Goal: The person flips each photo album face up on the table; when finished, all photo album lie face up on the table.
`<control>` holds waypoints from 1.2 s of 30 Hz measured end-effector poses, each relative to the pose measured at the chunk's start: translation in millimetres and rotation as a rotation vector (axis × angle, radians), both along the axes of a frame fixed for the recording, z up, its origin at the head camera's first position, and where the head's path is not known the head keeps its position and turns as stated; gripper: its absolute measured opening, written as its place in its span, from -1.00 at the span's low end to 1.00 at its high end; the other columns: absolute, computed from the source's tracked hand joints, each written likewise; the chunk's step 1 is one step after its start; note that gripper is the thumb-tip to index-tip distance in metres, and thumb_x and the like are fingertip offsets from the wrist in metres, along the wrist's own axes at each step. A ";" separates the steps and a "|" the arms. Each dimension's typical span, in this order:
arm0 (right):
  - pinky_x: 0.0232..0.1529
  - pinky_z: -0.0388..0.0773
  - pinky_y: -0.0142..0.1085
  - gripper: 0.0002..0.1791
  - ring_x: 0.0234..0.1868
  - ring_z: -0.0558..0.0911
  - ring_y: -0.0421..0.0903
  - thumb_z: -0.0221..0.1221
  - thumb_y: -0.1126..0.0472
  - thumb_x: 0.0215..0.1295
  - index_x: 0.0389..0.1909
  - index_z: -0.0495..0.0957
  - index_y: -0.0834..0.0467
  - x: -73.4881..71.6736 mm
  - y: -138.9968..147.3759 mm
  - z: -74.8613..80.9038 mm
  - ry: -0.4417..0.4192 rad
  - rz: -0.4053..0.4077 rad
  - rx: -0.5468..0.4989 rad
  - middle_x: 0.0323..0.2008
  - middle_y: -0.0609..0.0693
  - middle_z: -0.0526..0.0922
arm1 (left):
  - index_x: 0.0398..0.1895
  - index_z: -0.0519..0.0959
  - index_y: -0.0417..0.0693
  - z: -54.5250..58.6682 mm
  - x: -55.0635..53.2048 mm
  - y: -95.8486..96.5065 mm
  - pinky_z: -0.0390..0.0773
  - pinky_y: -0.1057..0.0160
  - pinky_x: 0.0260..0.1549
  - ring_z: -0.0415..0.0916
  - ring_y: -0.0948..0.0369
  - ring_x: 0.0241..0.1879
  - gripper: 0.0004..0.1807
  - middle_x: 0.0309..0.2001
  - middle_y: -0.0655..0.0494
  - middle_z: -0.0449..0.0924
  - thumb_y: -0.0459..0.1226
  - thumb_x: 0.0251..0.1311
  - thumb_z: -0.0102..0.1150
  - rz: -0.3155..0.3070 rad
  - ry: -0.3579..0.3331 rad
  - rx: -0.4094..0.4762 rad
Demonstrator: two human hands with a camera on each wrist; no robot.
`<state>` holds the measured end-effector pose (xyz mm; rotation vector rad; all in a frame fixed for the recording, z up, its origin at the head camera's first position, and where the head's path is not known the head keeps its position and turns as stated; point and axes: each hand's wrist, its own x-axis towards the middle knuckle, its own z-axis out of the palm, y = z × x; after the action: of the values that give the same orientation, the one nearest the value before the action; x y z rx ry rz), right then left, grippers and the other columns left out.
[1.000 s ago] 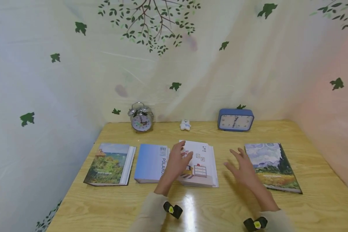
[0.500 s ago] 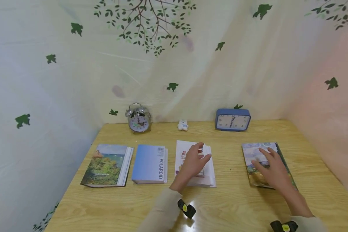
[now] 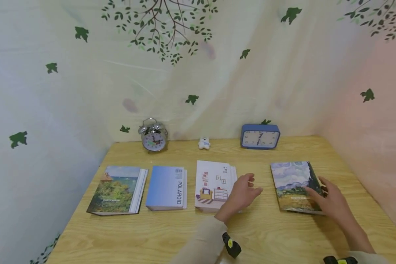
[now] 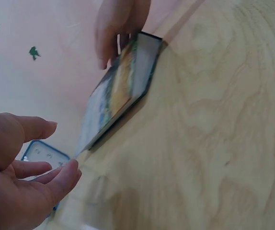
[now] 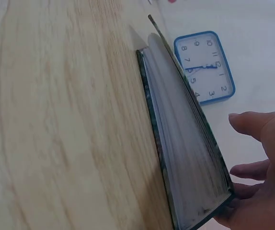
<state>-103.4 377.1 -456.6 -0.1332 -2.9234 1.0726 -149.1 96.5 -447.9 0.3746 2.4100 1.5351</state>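
Observation:
My left hand (image 3: 241, 194) hovers over the right side of a white photo album (image 3: 211, 179) with a drawn room on its cover. Its fingers are parted and hold nothing; in the left wrist view the hand (image 4: 22, 167) is at the lower left. My right hand (image 3: 333, 201) is at the right edge of a photo album with a painted landscape (image 3: 292, 187). In the right wrist view its fingers (image 5: 247, 191) are right at that album's spine edge, while the thumb stands apart from the cover. The album's page edges (image 5: 185, 143) face this camera.
Left of the white album lie a blue Polaroid album (image 3: 163, 187) and another landscape photo album (image 3: 115, 190). Along the back of the wooden table (image 3: 184, 234) stand a silver alarm clock (image 3: 154, 139), a small white bear figure (image 3: 204, 143) and a blue clock (image 3: 260, 136).
Both hands have moved right: the left across the white album to its right side, the right from the landscape album's left side over its cover to the right edge. The view has shifted slightly.

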 end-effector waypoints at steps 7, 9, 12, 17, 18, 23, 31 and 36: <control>0.06 0.30 0.34 0.01 0.21 0.16 0.58 -0.14 -0.25 0.42 0.42 -0.24 0.52 -1.5 11.8 -2.5 -0.180 -0.007 -0.028 0.29 0.65 -0.01 | 0.30 0.37 -0.14 -15.7 6.4 36.5 0.57 0.36 -0.11 0.55 0.27 0.00 -0.40 0.07 0.10 0.56 -0.23 0.19 0.27 -0.049 -0.075 -0.051; 0.06 0.30 0.33 0.02 0.22 0.15 0.58 -0.16 -0.29 0.41 0.42 -0.23 0.51 -1.9 13.6 -3.5 -0.211 -0.009 -0.032 0.29 0.65 -0.01 | 0.27 0.41 -0.17 -19.4 7.5 47.1 0.56 0.42 -0.14 0.57 0.33 -0.07 -0.42 0.00 0.12 0.58 -0.27 0.16 0.29 -0.053 -0.063 -0.064; 0.06 0.30 0.33 0.01 0.23 0.14 0.58 -0.17 -0.30 0.41 0.42 -0.21 0.49 -1.8 15.0 -5.3 -0.227 -0.007 -0.032 0.29 0.65 -0.02 | -0.02 0.55 -0.23 -24.6 8.3 59.3 0.49 0.52 -0.34 0.50 0.45 -0.34 -0.65 -0.27 0.21 0.56 -0.36 0.10 0.29 -0.051 -0.024 -0.069; 0.08 0.30 0.33 0.01 0.24 0.13 0.58 -0.20 -0.30 0.41 0.43 -0.21 0.48 0.6 15.7 -6.5 -0.232 -0.011 -0.046 0.30 0.64 -0.02 | -0.55 0.39 -0.16 -28.6 9.5 69.6 0.19 0.51 -0.59 0.12 0.41 -0.62 -0.79 -0.62 0.28 0.18 -0.47 0.00 0.25 -0.062 0.091 -0.133; 0.08 0.30 0.32 0.00 0.25 0.12 0.57 -0.21 -0.30 0.42 0.44 -0.22 0.47 1.2 16.3 -6.0 -0.235 -0.014 -0.051 0.31 0.64 -0.03 | -0.57 0.36 -0.14 -28.6 9.7 70.4 0.16 0.50 -0.60 0.09 0.39 -0.63 -0.76 -0.64 0.27 0.14 -0.47 0.00 0.25 -0.066 0.104 -0.151; 0.08 0.32 0.28 -0.08 0.26 0.15 0.53 -0.27 -0.27 0.45 0.45 -0.16 0.41 4.8 19.3 -4.6 -0.221 -0.057 -0.090 0.32 0.58 0.04 | -0.59 0.36 -0.07 -25.6 8.7 72.0 0.20 0.48 -0.59 0.14 0.36 -0.61 -0.74 -0.63 0.26 0.19 -0.41 0.00 0.29 -0.097 0.174 -0.260; 0.12 0.31 0.25 -0.21 0.27 0.23 0.43 -0.23 -0.19 0.48 0.47 -0.05 0.30 8.6 23.2 -5.1 -0.172 -0.117 -0.232 0.33 0.53 0.12 | -0.63 0.27 -0.02 -26.0 6.6 72.4 0.15 0.46 -0.61 0.09 0.34 -0.65 -0.64 -0.68 0.24 0.17 -0.34 0.10 0.29 -0.174 0.185 -0.307; 0.12 0.48 -0.08 -0.21 0.15 0.45 -0.25 -0.18 -0.26 0.42 0.52 -0.07 0.05 8.6 28.3 3.0 -0.185 -0.086 -0.310 0.41 0.43 0.06 | -0.63 0.29 0.00 -25.6 6.8 74.0 0.15 0.49 -0.65 0.14 0.39 -0.68 -0.62 -0.70 0.29 0.20 -0.26 0.10 0.35 -0.159 0.208 -0.339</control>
<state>-94.8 405.4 -453.6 -0.3802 -2.8477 1.5689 -142.2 170.6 -473.5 0.6609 2.6605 1.0413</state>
